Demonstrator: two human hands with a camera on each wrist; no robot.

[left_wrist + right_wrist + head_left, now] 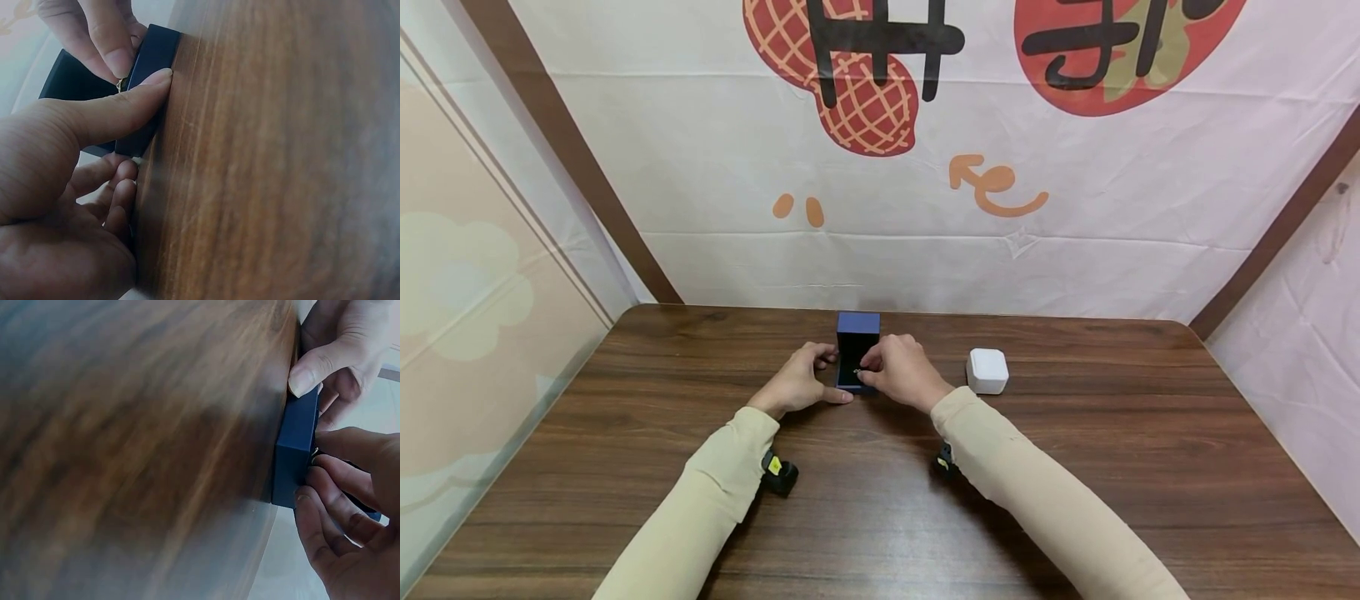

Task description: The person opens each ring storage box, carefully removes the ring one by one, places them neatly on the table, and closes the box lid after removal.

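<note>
A small dark-blue jewelry box (859, 323) stands on the table with its lid raised, its inside black. My left hand (801, 379) grips it at the left, the thumb (147, 103) across the front face and the other fingers curled by the side. Over the open base, my right hand (904, 371) pinches a small shiny ring (315, 452) between thumb and forefinger. In the left wrist view the ring (120, 85) looks gold, partly covered by fingertips. Whether it sits in the slot or just above, I cannot tell.
A white rounded box (987, 372) stands to the right of my right hand. Both sit on a dark wood table (865, 517), near its back edge. Behind hangs a white printed cloth (722, 167). A black strap device (780, 477) is on my left wrist.
</note>
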